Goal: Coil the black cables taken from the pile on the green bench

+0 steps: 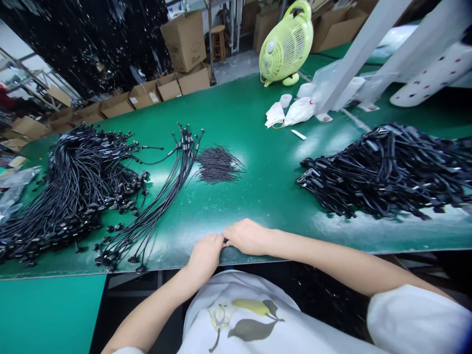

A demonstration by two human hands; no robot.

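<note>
Close to the table's front edge, my left hand [206, 255] and my right hand [248, 237] meet with their fingers closed. A small dark bit shows between the fingertips; what it is stays hidden. Beyond my hands lies a flat heap of short, thin dark ties [220, 164]. To the left of that heap, a loose bunch of black cables [162, 199] with connectors at both ends stretches toward the front edge. A larger pile of similar cables [79, 172] spreads farther left. On the right lies a big pile of folded, bundled black cables [387, 169].
The green table [254, 196] runs across the view. A light green fan [285, 46] stands at the back, near crumpled white packets [299, 111] and a slanted white post [363, 54]. Cardboard boxes [145, 94] line the far edge. A clear plastic bag [16, 189] lies far left.
</note>
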